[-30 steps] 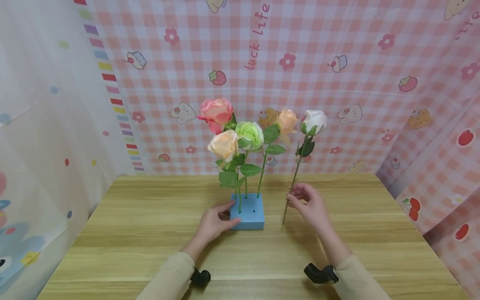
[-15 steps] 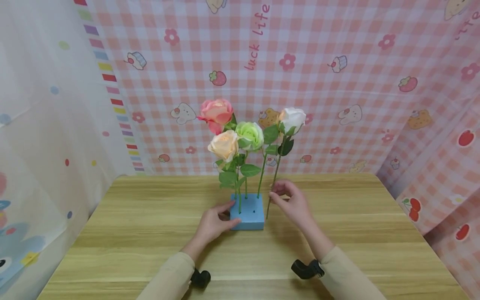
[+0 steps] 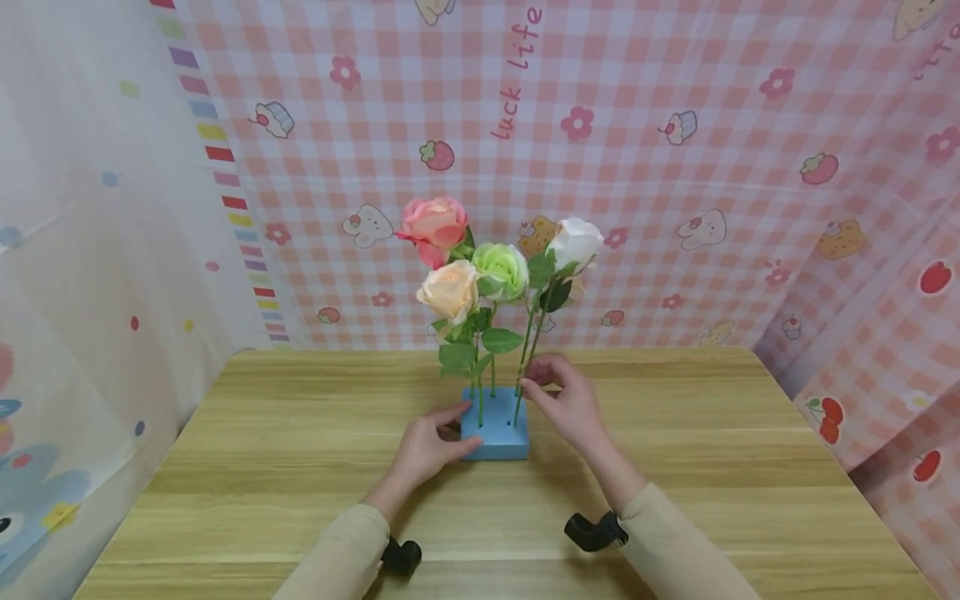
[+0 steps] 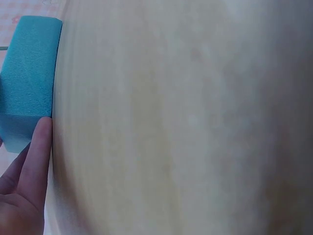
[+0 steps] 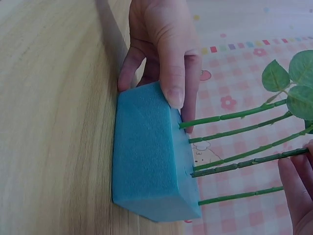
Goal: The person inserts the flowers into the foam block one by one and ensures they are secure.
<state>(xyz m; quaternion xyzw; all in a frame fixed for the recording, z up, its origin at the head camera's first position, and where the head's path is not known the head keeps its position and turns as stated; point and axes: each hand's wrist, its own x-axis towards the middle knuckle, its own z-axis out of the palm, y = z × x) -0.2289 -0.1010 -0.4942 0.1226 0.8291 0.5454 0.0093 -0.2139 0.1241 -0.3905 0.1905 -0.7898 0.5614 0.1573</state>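
Note:
In the head view a blue foam block (image 3: 495, 448) stands on the table with several artificial roses upright in it. My left hand (image 3: 427, 446) grips its left side, thumb near the front corner; the right wrist view shows that thumb (image 5: 173, 83) over the block's top edge. My right hand (image 3: 566, 404) pinches the stem of a white rose (image 3: 576, 244). The lower tip of this stem (image 5: 230, 169) meets the block's top face, close by a small hole (image 3: 508, 423). A pink rose (image 3: 435, 229), a cream rose (image 3: 448, 290) and a green rose (image 3: 501, 271) stand to its left.
A peach rose is mostly hidden behind the white one. The wooden table (image 3: 300, 467) ends at a pink checked cloth (image 3: 652, 183) hanging behind, with a white cloth (image 3: 97, 250) on the left. Black wrist devices (image 3: 596, 532) sit at both cuffs.
My right hand has carried the white rose leftward from beside the block until its stem tip came over the block's front right. The left hand has stayed on the block.

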